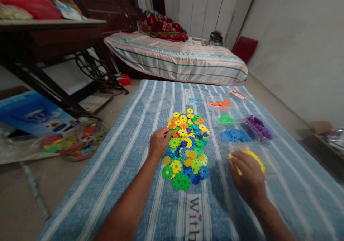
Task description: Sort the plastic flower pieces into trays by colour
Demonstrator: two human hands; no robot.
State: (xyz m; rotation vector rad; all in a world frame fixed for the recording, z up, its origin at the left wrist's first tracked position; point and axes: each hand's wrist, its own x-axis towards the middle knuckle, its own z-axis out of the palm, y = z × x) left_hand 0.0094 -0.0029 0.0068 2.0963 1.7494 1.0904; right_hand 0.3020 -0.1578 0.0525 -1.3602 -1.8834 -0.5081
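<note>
A heap of flat snowflake-shaped plastic discs (186,144) in yellow, green, blue and orange lies on a blue striped cloth (129,155). My left hand (159,141) rests at the heap's left edge, fingers curled on an orange disc. My right hand (245,176) reaches into a clear tub of yellow discs (258,158), fingers bent down over them; what they hold is hidden. Further back stand clear tubs of blue discs (233,136), purple discs (259,126), green discs (226,118) and orange discs (219,104).
An empty clear tub (158,102) sits at the cloth's far left. A mattress (174,56) with a red bundle lies behind. A dark table (48,36) and a plastic bag of toys (80,140) are at left. A wall runs along the right.
</note>
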